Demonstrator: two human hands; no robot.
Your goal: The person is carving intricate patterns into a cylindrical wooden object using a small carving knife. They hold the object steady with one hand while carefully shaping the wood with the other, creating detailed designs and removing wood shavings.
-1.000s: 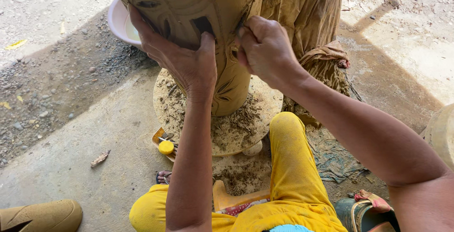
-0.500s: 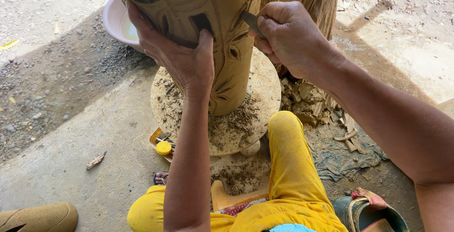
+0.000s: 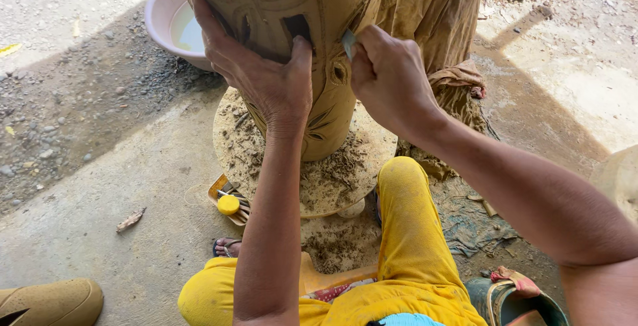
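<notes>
Sitting low at the work, the person is keeping a tall tan unfired clay vessel with carved cut-outs directly ahead, at twelve o'clock from the knees, so both arms are reaching it without stretching. The vessel is standing upright on a round, clay-spattered turntable disc, which is raising it off the concrete floor; by judgement the disc also allows turning.

The left hand is lying flat against the vessel wall, fingers spread and thumb up beside a dark rectangular opening, pressing rather than gripping; this is judged to be steadying the soft wall against the tool's push. The right hand, at three o'clock from the left, is closed in a fist around a small thin grey blade, whose tip is meeting the wall just beside a leaf-shaped cut. Only the end of the blade is showing; its handle is hidden in the fist.

Clay crumbs are lying on the disc at the vessel's foot, below the carving. A pink plastic basin of cloudy water is standing at ten o'clock, within arm's reach. A small tray with a yellow round lid is resting at seven o'clock from the disc, touching its edge. The yellow-trousered knee is bracing close under the disc at five o'clock. A muddy brown cloth is hanging behind the vessel at one o'clock.
</notes>
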